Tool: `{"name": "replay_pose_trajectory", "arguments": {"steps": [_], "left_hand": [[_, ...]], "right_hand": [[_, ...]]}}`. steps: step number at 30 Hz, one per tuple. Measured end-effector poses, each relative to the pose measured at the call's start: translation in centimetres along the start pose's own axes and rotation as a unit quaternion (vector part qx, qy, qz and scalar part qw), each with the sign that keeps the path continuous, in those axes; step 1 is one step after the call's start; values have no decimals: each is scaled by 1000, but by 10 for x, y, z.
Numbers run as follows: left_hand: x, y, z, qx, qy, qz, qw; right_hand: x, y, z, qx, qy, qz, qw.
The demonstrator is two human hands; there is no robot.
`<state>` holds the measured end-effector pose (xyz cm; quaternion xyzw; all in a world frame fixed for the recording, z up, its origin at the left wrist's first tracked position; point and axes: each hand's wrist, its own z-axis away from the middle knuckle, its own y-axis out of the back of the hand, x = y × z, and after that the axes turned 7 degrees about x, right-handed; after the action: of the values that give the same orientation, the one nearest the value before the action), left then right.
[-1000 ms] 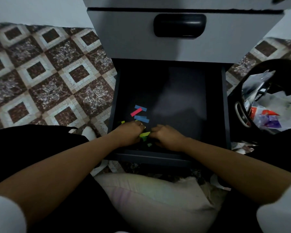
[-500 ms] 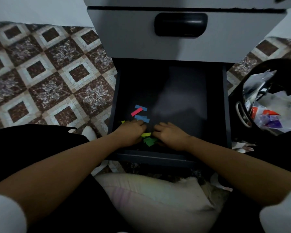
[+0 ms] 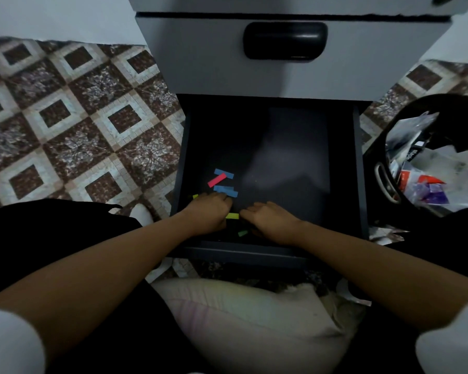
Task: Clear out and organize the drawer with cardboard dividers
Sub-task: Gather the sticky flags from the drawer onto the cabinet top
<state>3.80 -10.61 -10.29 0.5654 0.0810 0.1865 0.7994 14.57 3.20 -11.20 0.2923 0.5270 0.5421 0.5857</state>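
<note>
The drawer [image 3: 295,157] stood pulled out and was nearly cleared: its dark floor was bare toward the back and along its right side, and only a scatter of small coloured paper strips lay toward its front left. Two blue strips [image 3: 223,174], a red strip [image 3: 216,181] and a yellow strip [image 3: 232,216] showed there, with a green strip [image 3: 242,233] closest to the drawer's front wall. The left hand [image 3: 210,211] rested knuckles-up among them, fingers bent onto the drawer floor beside the nearer blue piece. The right hand [image 3: 270,220] lay just beside it, fingertips at the end of the yellow strip. In the dim light I could not tell whether either hand actually pinched a strip or only pressed on it. By my reading, gathering these last scraps was the step in hand; no cardboard dividers were in view, so the organizing part seemed still to come. To the right of the drawer a black bin [image 3: 381,147] held crumpled wrappers; one dark label carried white lettering, too small to read.
</note>
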Motion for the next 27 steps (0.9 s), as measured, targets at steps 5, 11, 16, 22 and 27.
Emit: {"name": "replay_pose_trajectory", "arguments": {"steps": [5, 11, 16, 22, 27], "left_hand": [[-1, 2, -2, 10, -9, 2, 1000], [-3, 3, -6, 7, -6, 4, 1000], [-5, 4, -7, 14, 2, 10, 1000], [-5, 6, -6, 23, 9, 10, 1000], [-5, 7, -6, 18, 14, 24, 999]], "right_hand": [[6, 3, -2, 11, -54, -120, 991], [18, 10, 0, 24, -114, -216, 969], [12, 1, 2, -35, -82, -183, 979], [9, -1, 6, -10, -45, -92, 995], [8, -5, 6, -13, 2, 16, 1000]]}}
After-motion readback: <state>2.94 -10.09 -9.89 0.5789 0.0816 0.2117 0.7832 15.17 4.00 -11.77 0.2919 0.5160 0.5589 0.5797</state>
